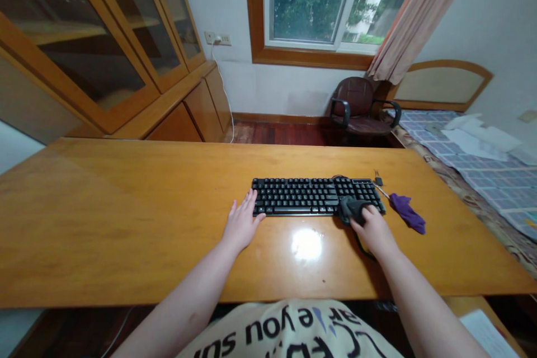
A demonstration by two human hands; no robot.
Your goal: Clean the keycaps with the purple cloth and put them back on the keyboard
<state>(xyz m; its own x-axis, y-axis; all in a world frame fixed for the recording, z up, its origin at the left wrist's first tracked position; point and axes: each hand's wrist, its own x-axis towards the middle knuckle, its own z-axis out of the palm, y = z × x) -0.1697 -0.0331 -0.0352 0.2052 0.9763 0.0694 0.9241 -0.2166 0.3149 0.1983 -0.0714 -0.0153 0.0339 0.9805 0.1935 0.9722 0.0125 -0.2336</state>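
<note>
A black keyboard [297,197] lies across the desk in front of me. My left hand [241,218] rests flat at its left end, fingers stretched out and touching the edge. Over the right part of the keyboard, my right hand [375,229] is closed on a dark grey cloth [350,208], which lies bunched on the keys near the number pad. Below this hand, something dark and yellowish shows on the desk, mostly hidden. To the right of the keyboard is a purple cloth [406,213] with a thin pale stick at its upper end.
The wooden desk [126,224] reaches far to the left. A small black object [378,180] sits by the keyboard's upper right corner. Beyond the desk are a glass-door cabinet [126,39], an armchair [356,106] and a bed [482,162].
</note>
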